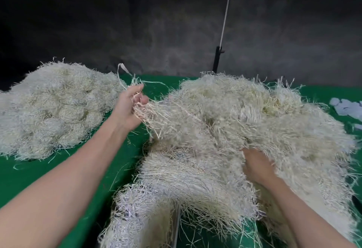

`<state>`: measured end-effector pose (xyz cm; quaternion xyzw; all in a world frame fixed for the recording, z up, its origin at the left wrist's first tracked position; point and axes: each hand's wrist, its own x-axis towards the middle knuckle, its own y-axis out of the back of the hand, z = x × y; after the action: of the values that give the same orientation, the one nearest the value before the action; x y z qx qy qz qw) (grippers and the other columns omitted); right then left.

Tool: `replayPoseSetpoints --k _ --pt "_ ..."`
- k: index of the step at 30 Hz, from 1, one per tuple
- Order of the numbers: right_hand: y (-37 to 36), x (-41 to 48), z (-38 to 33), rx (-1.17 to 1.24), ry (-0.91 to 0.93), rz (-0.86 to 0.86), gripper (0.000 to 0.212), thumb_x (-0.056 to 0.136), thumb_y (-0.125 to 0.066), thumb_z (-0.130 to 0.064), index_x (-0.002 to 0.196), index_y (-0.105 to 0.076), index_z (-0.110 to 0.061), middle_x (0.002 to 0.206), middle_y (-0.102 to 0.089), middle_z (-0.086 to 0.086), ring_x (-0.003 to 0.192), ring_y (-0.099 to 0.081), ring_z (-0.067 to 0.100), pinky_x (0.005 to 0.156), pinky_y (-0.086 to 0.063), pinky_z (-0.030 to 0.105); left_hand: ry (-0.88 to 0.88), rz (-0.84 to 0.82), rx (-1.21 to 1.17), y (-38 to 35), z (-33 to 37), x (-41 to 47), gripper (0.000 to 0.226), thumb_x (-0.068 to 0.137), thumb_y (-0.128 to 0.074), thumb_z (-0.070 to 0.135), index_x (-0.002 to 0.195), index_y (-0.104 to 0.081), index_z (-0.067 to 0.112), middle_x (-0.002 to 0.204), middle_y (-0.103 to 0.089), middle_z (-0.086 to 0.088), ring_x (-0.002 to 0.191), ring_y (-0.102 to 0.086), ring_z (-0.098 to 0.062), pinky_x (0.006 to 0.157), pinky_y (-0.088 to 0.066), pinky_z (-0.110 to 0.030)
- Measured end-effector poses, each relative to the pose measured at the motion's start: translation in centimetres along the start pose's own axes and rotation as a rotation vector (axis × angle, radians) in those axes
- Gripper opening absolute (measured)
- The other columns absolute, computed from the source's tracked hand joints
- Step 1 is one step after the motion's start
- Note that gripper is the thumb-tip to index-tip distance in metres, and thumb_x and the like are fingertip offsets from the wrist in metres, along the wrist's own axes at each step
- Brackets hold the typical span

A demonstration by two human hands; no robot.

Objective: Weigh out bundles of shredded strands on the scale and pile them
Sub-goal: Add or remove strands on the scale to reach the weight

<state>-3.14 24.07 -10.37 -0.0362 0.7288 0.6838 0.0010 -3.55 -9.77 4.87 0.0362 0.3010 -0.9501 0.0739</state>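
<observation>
1. Left hand (129,108), on a bare forearm stretching in from the lower left corner, is gripping a tuft of strands (150,114) just left of centre. Its fingers are curling round them at the edge of the big heap.
2. At the left of the frame a pile (52,108) of pale strands is lying, spreading to the left edge. A strip of green is separating it from the left hand.
3. Under both masses the green table (29,179) is showing at lower left, with a few loose strands lying on it below the pile.
4. Across the centre and right the heap (225,120) is filling the frame, with a whiter, bluish part sagging toward the bottom edge. A thin metal edge (177,226) is showing under it at bottom centre; what it belongs to cannot be told.
5. Right of centre and lower, the right hand (256,167) is pushing into the heap with its back upward. Its fingers are sinking out of sight among the strands, so whether they are gripping cannot be told.
6. Above the heap a white cord (226,12) is running down from the top edge to a black post (216,59), against a dark wall (98,22).
7. At the right edge pale flat scraps (346,106) are lying on the table, just beside the heap.
</observation>
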Motion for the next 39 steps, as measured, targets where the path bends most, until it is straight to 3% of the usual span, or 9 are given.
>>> replayPoseSetpoints --k 7,12,14,17,22,28,32,36,39 --pt "10.6 -2.0 -7.5 0.278 0.245 0.016 0.078 0.076 -0.074 -0.022 0.142 -0.032 -0.026 0.140 -0.044 -0.002 0.123 -0.047 0.016 0.102 -0.037 0.029 0.047 -0.065 0.029 0.7 -0.2 -2.0 0.012 0.082 -0.060 0.020 0.087 -0.049 0.018 0.044 -0.041 0.005 0.037 -0.039 -0.006 0.035 -0.028 -0.016" --pt "14.5 -5.7 -16.6 0.844 0.512 0.071 0.128 0.051 -0.082 -0.050 0.136 0.013 -0.060 0.146 0.002 -0.033 0.137 -0.006 0.000 0.110 -0.008 0.033 -0.007 -0.258 0.015 -0.5 1.9 -5.0 0.031 0.089 -0.052 0.025 0.058 -0.054 0.021 0.040 -0.039 0.005 0.034 -0.034 -0.007 0.036 -0.032 -0.017" --pt "13.0 -6.0 -20.1 0.958 0.455 -0.047 0.100 0.067 -0.080 -0.027 0.143 -0.016 -0.038 0.148 -0.029 -0.006 0.129 -0.033 0.005 0.111 -0.024 0.035 -0.001 -0.333 -0.108 -0.9 2.6 -6.4 0.045 0.084 -0.055 0.030 0.041 -0.048 0.020 0.040 -0.040 0.004 0.036 -0.034 -0.009 0.043 -0.031 -0.020" --pt "10.3 -6.6 -22.9 1.412 0.195 -0.210 0.014 0.090 -0.053 0.000 0.100 -0.058 -0.009 0.090 -0.064 0.012 0.077 -0.063 0.015 0.091 -0.050 0.046 -0.137 -0.244 -0.167 -0.1 4.1 -7.8 0.041 0.073 -0.063 0.032 0.038 -0.049 0.018 0.041 -0.043 0.005 0.041 -0.035 -0.010 0.050 -0.031 -0.024" --pt "9.5 -9.1 -26.5 2.612 -0.139 -0.634 0.027 0.079 -0.051 -0.005 0.104 -0.054 0.004 0.105 -0.060 0.037 0.103 -0.058 0.047 0.096 -0.044 0.054 -0.467 0.011 0.109 4.0 4.3 -7.5 0.034 0.093 -0.051 0.018 0.058 -0.051 0.014 0.050 -0.046 0.003 0.042 -0.041 -0.009 0.047 -0.036 -0.021" --pt "9.8 -10.0 -30.1 2.400 -0.098 -0.392 0.033 0.093 -0.047 -0.019 0.116 -0.059 0.001 0.124 -0.057 0.023 0.114 -0.058 0.030 0.102 -0.043 0.048 -0.357 -0.387 1.175 6.8 0.5 -8.3 0.008 0.089 -0.056 0.033 0.093 -0.057 0.025 0.088 -0.057 0.015 0.074 -0.056 0.003 0.055 -0.043 -0.005" --pt "9.3 -9.5 -27.3 1.968 -0.039 -0.364 0.029 0.098 -0.038 -0.023 0.108 -0.059 -0.005 0.116 -0.057 0.019 0.105 -0.060 0.028 0.098 -0.045 0.051 -0.258 -0.592 1.523 7.5 -0.2 -7.0 0.039 0.080 -0.067 0.040 0.112 -0.060 0.019 0.110 -0.048 0.001 0.093 -0.048 -0.009 0.075 -0.045 -0.016" --pt "9.5 -8.8 -24.5 1.627 0.203 -0.410 0.042 0.091 -0.050 -0.043 0.127 -0.045 -0.022 0.122 -0.053 0.012 0.080 -0.066 0.023 0.068 -0.059 0.034 -0.316 -0.108 0.866 4.3 -0.4 -6.3 0.010 0.088 -0.059 0.005 0.081 -0.065 0.002 0.089 -0.067 -0.014 0.074 -0.057 -0.018 0.071 -0.047 -0.030" --pt "8.8 -7.9 -21.3 1.414 0.307 -0.270 0.051 0.079 -0.064 -0.041 0.126 -0.042 -0.043 0.098 -0.069 0.007 0.052 -0.052 0.009 0.044 -0.042 0.017 -0.033 -0.011 0.299 1.6 -0.1 -6.0 0.013 0.092 -0.054 0.011 0.098 -0.062 0.019 0.126 -0.058 -0.003 0.117 -0.053 -0.020 0.104 -0.040 -0.041"
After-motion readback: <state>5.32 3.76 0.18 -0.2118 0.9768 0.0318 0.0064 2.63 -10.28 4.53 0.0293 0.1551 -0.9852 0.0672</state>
